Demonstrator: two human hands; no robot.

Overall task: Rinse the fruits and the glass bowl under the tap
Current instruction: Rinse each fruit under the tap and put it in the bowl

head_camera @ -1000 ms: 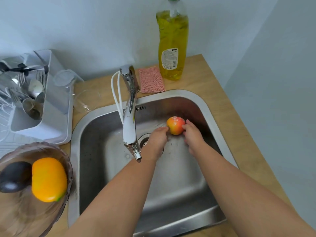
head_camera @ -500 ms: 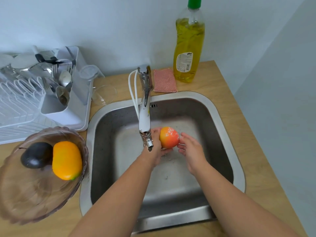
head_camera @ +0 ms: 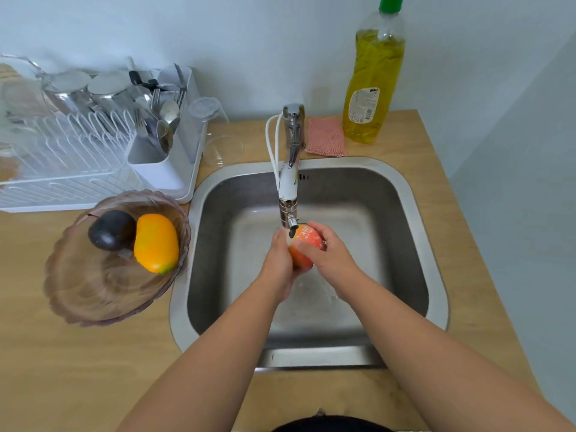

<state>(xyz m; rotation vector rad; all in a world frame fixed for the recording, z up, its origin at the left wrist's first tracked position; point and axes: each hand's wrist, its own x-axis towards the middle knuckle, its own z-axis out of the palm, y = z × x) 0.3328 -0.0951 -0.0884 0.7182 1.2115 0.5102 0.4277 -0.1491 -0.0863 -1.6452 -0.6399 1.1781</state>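
Both hands cup the orange-red fruit (head_camera: pixel 304 244) directly under the tap spout (head_camera: pixel 289 213) over the sink (head_camera: pixel 414 232), left hand (head_camera: pixel 279 260) and right hand (head_camera: pixel 327 254) fingers curled closed around it for rinsing, while the glass bowl (head_camera: pixel 93 294) waits on the surface with two fruits.

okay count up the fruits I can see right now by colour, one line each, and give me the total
Orange-red round fruit, held under the tap by left hand and right hand: 1
Yellow-orange oblong fruit in the tinted glass bowl: 1
Dark purple-black round fruit in the bowl: 1
Total: 3
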